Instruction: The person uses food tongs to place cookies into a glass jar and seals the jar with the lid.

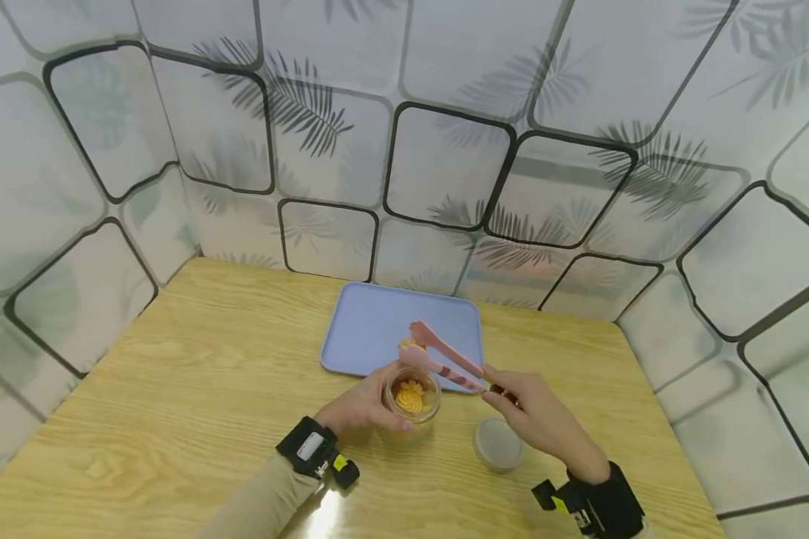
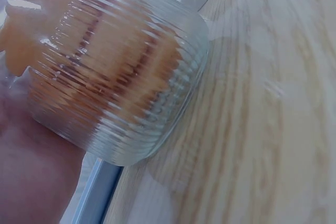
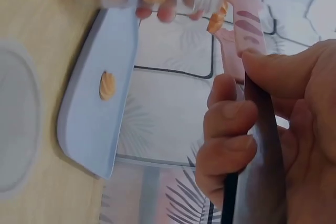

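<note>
My left hand (image 1: 360,404) grips a ribbed glass jar (image 2: 173,93) low over the table, its mouth up. Inside it lie several orange swirl cookies (image 1: 410,398). In my right hand (image 1: 539,415) is a pair of pink tongs (image 1: 421,358) with dark metal handles, held from above with thumb and fingers round them. Between the tong tips, close beside the jar's rim, is one orange cookie (image 3: 216,22). Another swirl cookie (image 3: 107,86) lies on the light blue tray (image 1: 371,322) behind the jar.
A round, greyish translucent lid (image 1: 499,445) lies on the wooden table (image 1: 175,359), right of the jar and below my right hand. Patterned curtain walls (image 1: 330,172) stand at the table's back and sides.
</note>
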Demonstrator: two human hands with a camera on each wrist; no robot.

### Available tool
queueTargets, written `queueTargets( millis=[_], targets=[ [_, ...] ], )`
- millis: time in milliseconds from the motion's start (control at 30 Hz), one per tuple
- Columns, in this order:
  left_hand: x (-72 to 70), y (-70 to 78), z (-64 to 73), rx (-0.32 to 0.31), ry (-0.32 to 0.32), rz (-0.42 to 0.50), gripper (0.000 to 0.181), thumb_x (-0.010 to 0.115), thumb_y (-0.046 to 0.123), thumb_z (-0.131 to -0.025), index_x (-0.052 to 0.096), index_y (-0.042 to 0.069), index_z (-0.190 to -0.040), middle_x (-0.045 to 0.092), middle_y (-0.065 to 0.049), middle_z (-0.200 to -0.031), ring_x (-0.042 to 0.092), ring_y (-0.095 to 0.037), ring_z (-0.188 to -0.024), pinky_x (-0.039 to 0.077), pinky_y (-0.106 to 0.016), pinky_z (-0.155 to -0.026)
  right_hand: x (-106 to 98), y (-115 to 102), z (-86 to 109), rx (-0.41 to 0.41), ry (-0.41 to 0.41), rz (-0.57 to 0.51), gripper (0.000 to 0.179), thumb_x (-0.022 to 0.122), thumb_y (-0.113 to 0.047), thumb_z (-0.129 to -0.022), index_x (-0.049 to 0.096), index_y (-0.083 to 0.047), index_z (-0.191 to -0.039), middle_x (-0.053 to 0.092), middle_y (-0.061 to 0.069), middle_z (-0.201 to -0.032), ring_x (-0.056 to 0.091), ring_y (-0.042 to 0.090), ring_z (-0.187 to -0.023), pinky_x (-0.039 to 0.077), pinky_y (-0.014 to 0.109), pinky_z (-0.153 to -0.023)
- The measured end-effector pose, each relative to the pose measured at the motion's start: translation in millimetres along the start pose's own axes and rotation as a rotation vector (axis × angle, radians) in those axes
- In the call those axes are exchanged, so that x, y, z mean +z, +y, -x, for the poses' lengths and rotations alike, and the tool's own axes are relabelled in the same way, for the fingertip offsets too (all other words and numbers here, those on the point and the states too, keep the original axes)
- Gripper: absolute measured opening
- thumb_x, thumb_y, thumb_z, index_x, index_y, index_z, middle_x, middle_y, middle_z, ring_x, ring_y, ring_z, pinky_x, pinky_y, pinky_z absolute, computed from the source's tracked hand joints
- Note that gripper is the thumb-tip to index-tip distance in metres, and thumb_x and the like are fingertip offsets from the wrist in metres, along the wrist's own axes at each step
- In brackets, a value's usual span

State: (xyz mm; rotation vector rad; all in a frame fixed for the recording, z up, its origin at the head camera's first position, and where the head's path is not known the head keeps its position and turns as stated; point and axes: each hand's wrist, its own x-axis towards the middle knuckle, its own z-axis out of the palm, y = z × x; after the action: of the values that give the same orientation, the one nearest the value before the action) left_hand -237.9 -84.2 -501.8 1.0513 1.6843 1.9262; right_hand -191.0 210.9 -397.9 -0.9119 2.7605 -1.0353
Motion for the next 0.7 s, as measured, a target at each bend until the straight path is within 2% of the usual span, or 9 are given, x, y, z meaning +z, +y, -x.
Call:
queueTargets(
  millis=[100,233,300,433,533,700],
  targets=[
    [0.6,0.0,0.6,-0.024,0.002,-0.002,0.08,0.088,0.022,-0.079,0.046,0.01,-0.145,0.055,-0.014,-0.141,0.051,-0.021,-0.129,0.039,-0.028,-0.113,0,-4,16.9,-0.026,0.003,-0.048,0.043,0.059,-0.011,-0.103,0.054,0.006,-0.142,0.047,-0.015,-0.066,0.031,-0.004,-0.052,0.034,0.019,-0.048],
    [0.4,0.6,0.3,-0.022,-0.006,0.016,0.082,0.088,0.021,-0.079,0.043,0.013,-0.147,0.057,-0.005,-0.137,0.055,-0.016,-0.124,0.044,-0.028,-0.108,2,-9,29.1,-0.074,0.016,-0.056,0.04,0.06,-0.009,-0.102,0.058,0.004,-0.139,0.047,-0.016,-0.068,0.031,-0.006,-0.054,0.034,0.018,-0.049],
    [0.1,1.5,-0.2,-0.018,-0.017,0.041,0.079,0.087,0.019,-0.08,0.044,0.013,-0.146,0.061,-0.005,-0.131,0.058,-0.015,-0.116,0.048,-0.028,-0.104,4,-12,31.8,-0.093,0.009,-0.053,0.04,0.061,-0.009,-0.102,0.059,0.003,-0.139,0.046,-0.015,-0.067,0.032,-0.006,-0.055,0.034,0.017,-0.049],
    [0.8,3.1,-0.9,-0.01,-0.037,0.089,0.074,0.086,0.015,-0.082,0.046,0.013,-0.145,0.059,-0.013,-0.131,0.061,-0.013,-0.105,0.051,-0.026,-0.095,7,-15,33.5,-0.115,-0.011,-0.03,0.039,0.061,-0.011,-0.102,0.06,0.002,-0.139,0.047,-0.015,-0.069,0.035,-0.005,-0.055,0.036,0.016,-0.049],
    [1.8,3.2,-1.6,0.009,-0.044,0.116,0.069,0.086,0.015,-0.082,0.048,0.012,-0.141,0.055,-0.015,-0.138,0.061,-0.014,-0.107,0.05,-0.027,-0.096,8,-15,31.8,-0.114,-0.014,0.007,0.039,0.061,-0.012,-0.102,0.06,0.0,-0.139,0.049,-0.015,-0.07,0.035,-0.004,-0.055,0.036,0.016,-0.05],
    [3.6,1.2,-4.4,0.075,-0.074,0.143,0.064,0.085,0.011,-0.083,0.049,0.009,-0.136,0.056,-0.01,-0.141,0.055,-0.031,-0.124,0.045,-0.034,-0.105,6,-15,29.5,-0.105,-0.035,0.041,0.041,0.06,-0.015,-0.103,0.058,-0.003,-0.142,0.055,-0.013,-0.073,0.036,-0.005,-0.055,0.036,0.016,-0.05]
  ],
)
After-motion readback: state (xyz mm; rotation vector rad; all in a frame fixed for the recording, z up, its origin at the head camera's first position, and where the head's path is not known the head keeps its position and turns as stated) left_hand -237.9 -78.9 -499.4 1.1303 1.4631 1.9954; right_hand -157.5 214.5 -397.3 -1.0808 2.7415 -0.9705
